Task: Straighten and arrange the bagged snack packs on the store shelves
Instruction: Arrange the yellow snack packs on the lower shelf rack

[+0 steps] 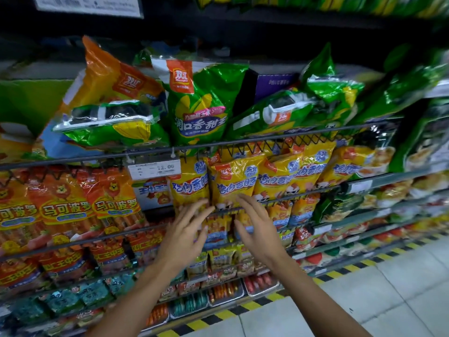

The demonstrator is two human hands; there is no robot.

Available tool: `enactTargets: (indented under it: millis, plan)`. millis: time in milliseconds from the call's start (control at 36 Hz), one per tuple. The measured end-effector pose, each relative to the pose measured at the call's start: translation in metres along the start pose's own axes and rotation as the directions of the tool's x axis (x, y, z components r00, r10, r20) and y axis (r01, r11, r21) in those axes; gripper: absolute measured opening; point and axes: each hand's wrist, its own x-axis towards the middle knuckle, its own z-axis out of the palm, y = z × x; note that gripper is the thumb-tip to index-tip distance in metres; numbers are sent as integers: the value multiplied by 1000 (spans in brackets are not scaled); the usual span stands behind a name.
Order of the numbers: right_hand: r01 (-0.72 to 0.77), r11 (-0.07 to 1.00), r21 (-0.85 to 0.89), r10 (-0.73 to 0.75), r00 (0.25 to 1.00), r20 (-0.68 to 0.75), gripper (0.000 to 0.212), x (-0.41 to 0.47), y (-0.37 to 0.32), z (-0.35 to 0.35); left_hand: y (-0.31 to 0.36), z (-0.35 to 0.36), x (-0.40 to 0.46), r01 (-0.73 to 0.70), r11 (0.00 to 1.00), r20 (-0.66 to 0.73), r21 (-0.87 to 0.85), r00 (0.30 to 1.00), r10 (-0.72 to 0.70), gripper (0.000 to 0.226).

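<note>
Reaching both hands, left hand (187,229) and right hand (257,227), fingers released | step: squaring yellow snack packs (233,181) | next: press them upright.

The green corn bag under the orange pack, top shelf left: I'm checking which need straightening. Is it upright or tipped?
Tipped. The green corn bag lies on its side against the shelf rail, while the neighbouring green bag stands upright.

Both hands reach toward the yellow snack packs (233,181) on the wire shelf (279,137): left hand (187,229) and right hand (257,227), fingers spread.
</note>
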Motion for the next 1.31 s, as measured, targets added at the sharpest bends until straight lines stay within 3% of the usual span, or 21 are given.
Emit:
enactTargets:
  millis: [111, 222, 444, 583, 806, 1000, 1111, 1306]
  plan:
    - [-62, 998, 5, 62, 998, -16, 53, -5, 34, -31, 29, 25, 14, -108, 994, 32, 6, 994, 108, 54]
    - [-154, 987, 46, 157, 985, -69, 55, -2, 80, -67, 65, 48, 40, -71, 997, 70, 19, 995, 70, 56]
    - [-203, 956, 210, 235, 962, -140, 59, 4, 167, -140, 164, 123, 115, 24, 1000, 69, 10, 997, -24, 56]
    - [-224, 934, 280, 257, 963, -86, 65, 13, 200, -162, 191, 154, 143, 143, 986, 54, 87, 988, -148, 64]
    - [-243, 926, 289, 243, 969, 39, 72, 51, 212, -160, 185, 159, 151, 201, 972, -40, 124, 979, -198, 59]
    - [-277, 924, 262, 309, 947, -88, 57, 64, 209, -153, 182, 162, 155, 197, 974, -100, 108, 977, -187, 54]
    - [-147, 933, 328, 215, 959, -184, 28, 56, 218, -153, 182, 164, 154, 223, 974, -164, -26, 961, -224, 55]
    - [-154, 918, 364, 256, 934, -251, 20, 50, 229, -145, 179, 170, 166, 257, 946, -165, -197, 942, -291, 58]
